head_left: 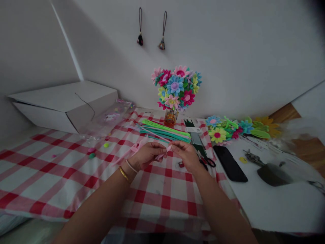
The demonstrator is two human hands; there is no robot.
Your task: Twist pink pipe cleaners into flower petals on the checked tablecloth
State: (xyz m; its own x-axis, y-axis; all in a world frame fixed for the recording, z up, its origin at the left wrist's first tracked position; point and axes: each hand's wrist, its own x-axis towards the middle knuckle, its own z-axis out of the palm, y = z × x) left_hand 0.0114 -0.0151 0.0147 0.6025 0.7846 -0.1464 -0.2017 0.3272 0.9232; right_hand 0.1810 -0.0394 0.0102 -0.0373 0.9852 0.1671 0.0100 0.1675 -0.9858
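Table (266, 203) bears checked cloth (50, 176), pipe cleaners (165, 131), phone (230, 163), scissors (208, 162), white box (63, 105)

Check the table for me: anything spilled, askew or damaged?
Nothing looks damaged. A few loose pom-poms lie scattered on the checked tablecloth, left of the left hand, which with the right hand pinches a pink pipe cleaner.

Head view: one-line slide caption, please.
Left hand and right hand pinch a pink pipe cleaner above the checked tablecloth.
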